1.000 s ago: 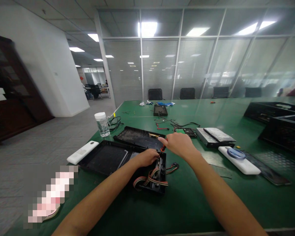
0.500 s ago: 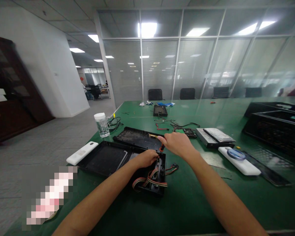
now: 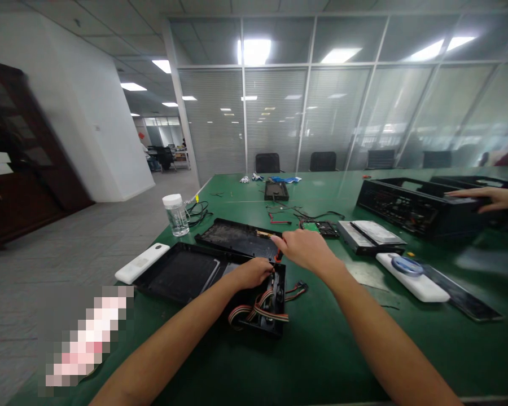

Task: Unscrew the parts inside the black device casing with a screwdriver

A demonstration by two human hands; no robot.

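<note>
My right hand (image 3: 305, 248) is closed around the handle of a screwdriver (image 3: 278, 256), whose red part shows below the fist. The tool points down at the right end of an opened black plastic case (image 3: 173, 273). Beside the screwdriver's lower end, my left hand (image 3: 254, 273) has its fingers pinched together; what they grip is hidden. A striped ribbon of wires (image 3: 258, 311) hangs in a loop over the case's near right part. A second black tray-like part (image 3: 232, 237) lies just behind, with a small tan piece on it.
On the right, a co-worker's hand (image 3: 495, 198) touches a black computer case (image 3: 406, 208). Nearer lie a silver drive (image 3: 370, 235), a white device (image 3: 410, 277) and a dark strip (image 3: 461, 293). A clear bottle (image 3: 176, 215) and a white device (image 3: 142, 263) stand and lie left.
The black computer case on the right has shifted and turned toward the left, and a co-worker's hand has come into view on it. My own hands hold nearly the same place.
</note>
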